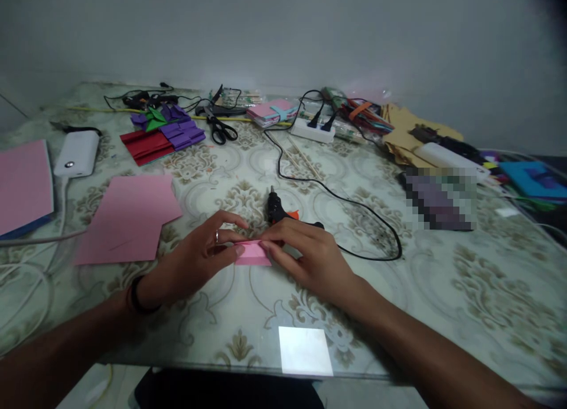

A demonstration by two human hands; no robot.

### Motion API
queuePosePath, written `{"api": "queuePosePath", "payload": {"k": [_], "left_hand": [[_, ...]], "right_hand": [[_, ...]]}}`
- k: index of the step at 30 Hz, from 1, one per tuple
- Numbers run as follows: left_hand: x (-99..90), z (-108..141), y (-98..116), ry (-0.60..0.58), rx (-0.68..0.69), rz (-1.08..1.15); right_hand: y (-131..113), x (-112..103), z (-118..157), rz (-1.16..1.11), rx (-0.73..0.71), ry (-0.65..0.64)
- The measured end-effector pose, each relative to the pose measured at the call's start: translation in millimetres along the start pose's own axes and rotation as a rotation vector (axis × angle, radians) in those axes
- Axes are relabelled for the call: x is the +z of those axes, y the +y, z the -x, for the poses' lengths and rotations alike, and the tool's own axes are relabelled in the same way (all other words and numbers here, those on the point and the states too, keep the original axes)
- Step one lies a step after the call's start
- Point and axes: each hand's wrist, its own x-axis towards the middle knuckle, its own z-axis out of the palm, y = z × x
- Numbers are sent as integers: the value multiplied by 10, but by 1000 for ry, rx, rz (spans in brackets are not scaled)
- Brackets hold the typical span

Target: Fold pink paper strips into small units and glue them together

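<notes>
A small piece of pink paper (253,257) with a fold along its far side is held at the middle of the table. My left hand (201,249), a ring on one finger, pinches its left end between thumb and fingertips. At the right end my right hand (308,252) grips it the same way, fingers bent over the far edge. Just beyond my right hand lies a black glue gun (275,207) with an orange trigger, partly covered by that hand. Left of my left hand rests a larger cut sheet of pink paper (128,220).
Across the back are scissors (219,130), folded red paper (146,146), folded purple paper (182,127), a white power strip (312,130) and bundled papers (271,111). A white power bank (77,153) stands left. The glue gun's black cord (354,200) loops right, near a blurred-out object (436,199).
</notes>
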Motion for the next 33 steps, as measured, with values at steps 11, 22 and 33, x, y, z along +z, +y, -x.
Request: {"api": "queuePosePath", "payload": {"k": [11, 22, 33], "left_hand": [[15, 51, 44, 155, 260, -432], [-2, 47, 80, 47, 241, -413], [-26, 48, 55, 149, 224, -328]], "right_hand": [[-58, -26, -21, -92, 150, -43], [-47, -58, -28, -95, 188, -123], [510, -451, 27, 385, 357, -248]]}}
